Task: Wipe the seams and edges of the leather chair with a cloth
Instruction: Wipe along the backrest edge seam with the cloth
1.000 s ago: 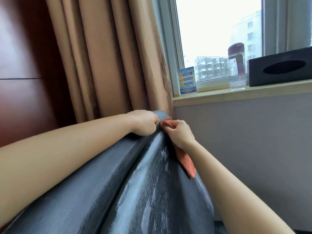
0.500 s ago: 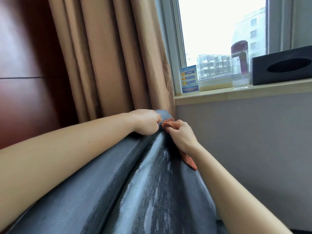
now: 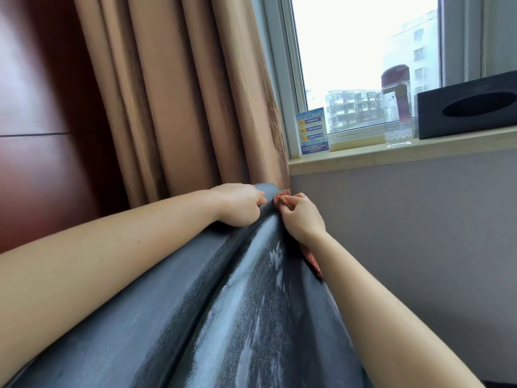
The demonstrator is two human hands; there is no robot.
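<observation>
Head view. Black leather chair [image 3: 229, 317]: fills the near and centre ground, its rounded top edge running away to a far corner beside the tan curtain [image 3: 179, 93]; glossy streaks show on its right face.

Left hand [image 3: 237, 204]: fingers curled over the far end of the chair's top edge, gripping it; placement matches the earlier frames.

Right hand [image 3: 300, 217]: fingers bunched, pinching the orange cloth [image 3: 281, 198] against the seam at the chair's far corner, just right of the left hand. Against one second ago, it sits slightly farther along the seam toward that corner.

Cloth: its top wad shows above the right fingers; a tail hangs below the right wrist down the chair's right side, and less of that tail shows than before.

Windowsill [image 3: 391, 154], far right: blue printed card [image 3: 312, 131], clear bottle with dark red cap [image 3: 397, 107], black tissue box [image 3: 467, 107].

Far left: red-brown wood panel [image 3: 42, 135].
</observation>
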